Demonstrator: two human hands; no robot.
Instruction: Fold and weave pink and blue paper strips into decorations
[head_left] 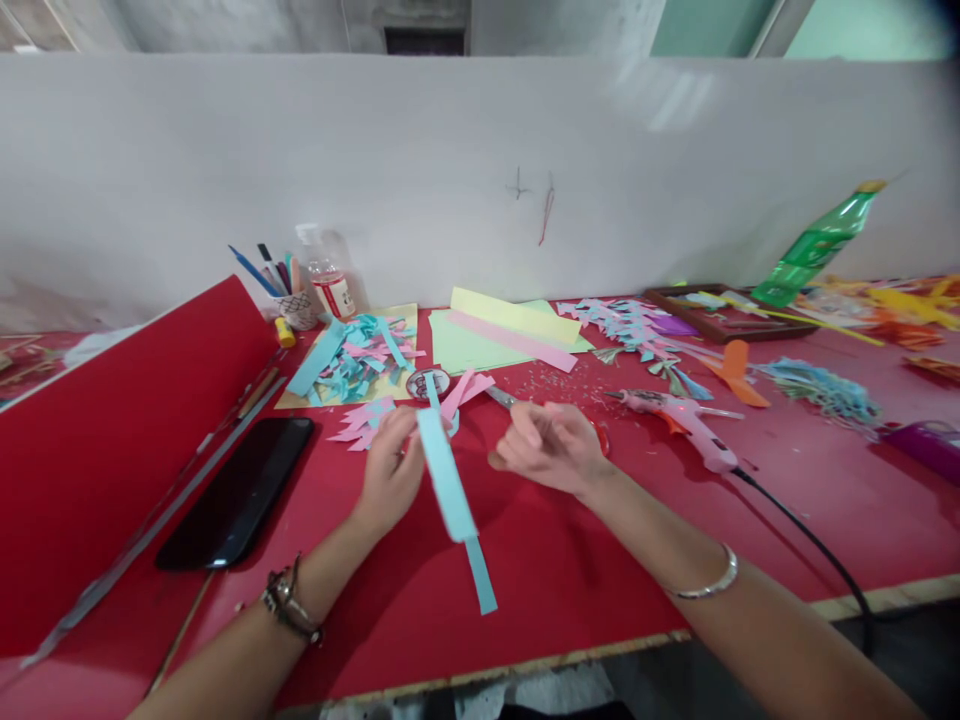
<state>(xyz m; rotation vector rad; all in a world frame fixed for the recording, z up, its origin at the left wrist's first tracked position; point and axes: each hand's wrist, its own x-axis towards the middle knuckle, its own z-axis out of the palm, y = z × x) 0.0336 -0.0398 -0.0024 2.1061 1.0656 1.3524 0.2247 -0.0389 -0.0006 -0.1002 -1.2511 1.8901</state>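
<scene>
1. Blue paper (448, 475), mid-frame between the hands, slants down rightward.
2. Left hand (393, 465), nearer, pinches its upper end.
3. Right hand (551, 445), apart, curls; cannot tell whether gripping anything.

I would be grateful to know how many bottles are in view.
2: a clear bottle beside the pen cup at the back left, and a green bottle at the back right. Others could be hidden behind the red board.
</scene>
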